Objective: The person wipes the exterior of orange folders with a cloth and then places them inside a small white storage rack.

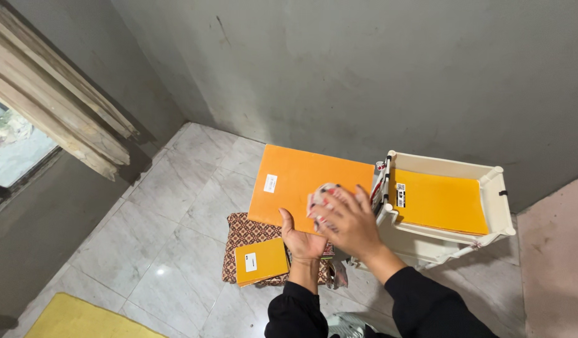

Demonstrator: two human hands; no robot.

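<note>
Large orange board (301, 181) held up over the floor, flat face toward camera, small white label (270, 183) near its left edge. Left hand (303, 241) grips the board at its bottom edge from below, thumb on the front face, other fingers behind, curled closed on the edge. Right hand (350, 222) lies flat on the board's lower right part, fingers (339, 203) spread and pressing a small crumpled patterned cloth (320, 199), white with red marks, against the orange surface. So right hand is open-palmed on the cloth, not fisted; whether it pinches the cloth, cannot tell. Both sleeves black.

Just right of the board: white plastic rack (499, 209) with raised rim and corner posts, a second orange board (442, 201) lying in its top tray, white label at its left end. The board's right edge sits near the rack's left posts; touching or not, cannot tell.

Below the held board, on the floor: brown patterned cushion (239, 235), with a smaller orange board (261, 261) resting on it, also labelled. Floor is pale grey marble tile (176, 213). Yellow mat (76, 319) at bottom left corner. Grey plaster wall (364, 75) behind, window with wooden frame (57, 119) at left.
</note>
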